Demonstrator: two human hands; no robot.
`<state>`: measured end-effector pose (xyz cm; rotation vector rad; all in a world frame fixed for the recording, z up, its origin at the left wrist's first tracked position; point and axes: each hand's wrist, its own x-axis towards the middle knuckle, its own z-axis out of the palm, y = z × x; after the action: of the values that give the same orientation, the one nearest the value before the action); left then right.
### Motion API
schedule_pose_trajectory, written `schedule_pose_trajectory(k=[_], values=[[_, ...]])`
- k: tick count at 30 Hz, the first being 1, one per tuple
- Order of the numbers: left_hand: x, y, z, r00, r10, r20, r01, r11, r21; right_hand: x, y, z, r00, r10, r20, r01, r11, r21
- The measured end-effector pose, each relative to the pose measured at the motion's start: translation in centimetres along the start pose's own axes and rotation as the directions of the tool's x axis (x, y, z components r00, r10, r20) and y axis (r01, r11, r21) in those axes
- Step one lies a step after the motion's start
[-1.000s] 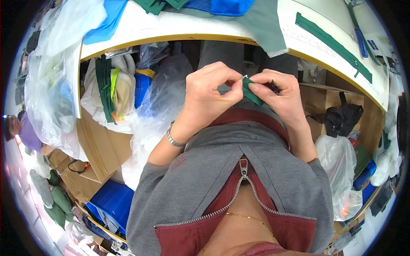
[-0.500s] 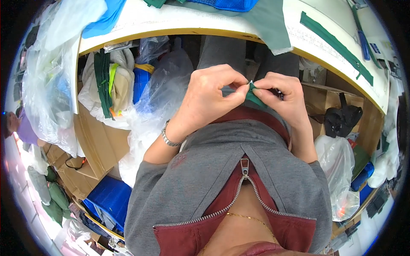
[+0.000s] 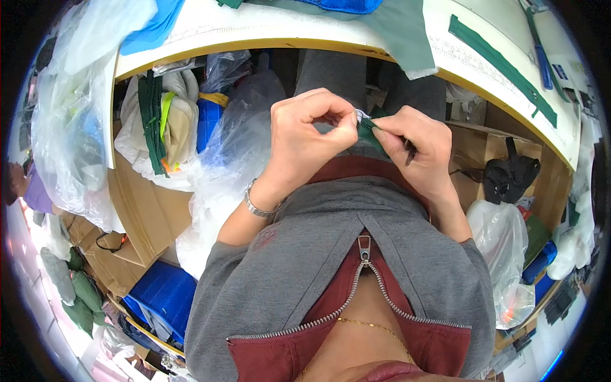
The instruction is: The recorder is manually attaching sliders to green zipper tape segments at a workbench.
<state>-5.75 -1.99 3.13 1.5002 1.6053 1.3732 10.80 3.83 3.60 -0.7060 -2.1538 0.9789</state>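
Observation:
Both my hands meet in front of my waist, just below the table's near edge. My left hand (image 3: 313,127) is closed in a thumb-and-finger pinch at a small pale, shiny piece (image 3: 361,116), too small to name surely. That piece sits at the end of a dark green fabric strip (image 3: 367,132). My right hand (image 3: 417,143) pinches the same strip between thumb and forefinger. Under its curled fingers a dark narrow object (image 3: 410,153) shows in part; its kind is hidden. The strip's lower part hangs toward my lap.
On the white table (image 3: 254,25) lie a long green zipper strip (image 3: 503,70), grey-green cloth (image 3: 401,38) and a blue-handled tool (image 3: 544,67). Plastic bags (image 3: 76,127), cardboard (image 3: 149,210) and a blue bin (image 3: 162,296) crowd my left. A clear bag (image 3: 503,254) sits at right.
My left hand has shifted slightly left and up, and my right hand has tilted. More of the green strip and the pale piece shows between them.

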Motion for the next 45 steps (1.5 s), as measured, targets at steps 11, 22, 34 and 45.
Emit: schedule_pose_trajectory(k=[11,22,34,45], values=[[-0.3,-0.6,0.8,0.966,-0.182,0.182,0.24,0.894,-0.378,-1.1,1.7,-0.5,0.876,0.428,0.222,-0.479,0.714,0.511],[-0.5,-0.2,1.0,0.938,-0.29,0.189,0.326,0.924,-0.2,-0.8,-1.1,-1.6,1.0,0.023,0.0,-0.02,0.861,-0.509],[-0.7,0.4,1.1,0.992,-0.009,0.128,-0.011,0.988,0.152,-0.2,-1.2,-1.4,0.992,-0.055,0.111,0.113,0.77,-0.628],[-1.2,-0.7,1.4,0.985,0.053,0.166,-0.081,0.983,0.167,0.4,1.8,-1.6,0.954,0.107,0.28,-0.022,0.957,-0.29]])
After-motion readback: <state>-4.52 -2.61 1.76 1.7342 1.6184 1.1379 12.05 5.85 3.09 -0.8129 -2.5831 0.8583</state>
